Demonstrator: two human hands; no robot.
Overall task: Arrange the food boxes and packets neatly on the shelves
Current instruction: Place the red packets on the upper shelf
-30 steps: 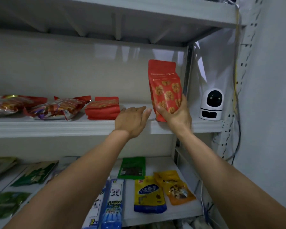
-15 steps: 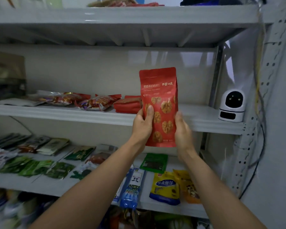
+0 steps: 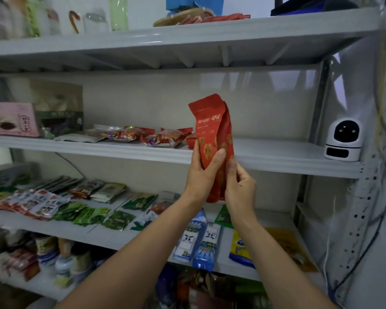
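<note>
- Gripping a red snack pouch (image 3: 212,128) with both hands, I have my left hand (image 3: 202,175) wrapped round its left edge, thumb laid across the printed front.
- My right hand (image 3: 240,188) pinches the lower right edge, fingers curled against the side fold.
- The pouch stands nearly upright between my hands. Its top rises well above them and its bottom corner shows just below my palms.
- I hold it in the air in front of the middle shelf (image 3: 276,157), not resting on it.
- It is a tall, narrow bag of glossy, foil-like film, with a bent and creased top seal, pale lettering, and golden nut pictures lower down.
- The middle shelf is pale grey painted metal with a stepped front lip.
- Flat, crinkled red snack packets (image 3: 165,137) lie on it just behind and left of the pouch, and a pink box (image 3: 15,119) stands at its far left.
- A rounded white camera (image 3: 343,139) with a dark face sits at the right end of that shelf.
- On the shelf below, green packets (image 3: 91,214) lie flat, and a blue packet (image 3: 206,246) lies between my forearms.
</note>
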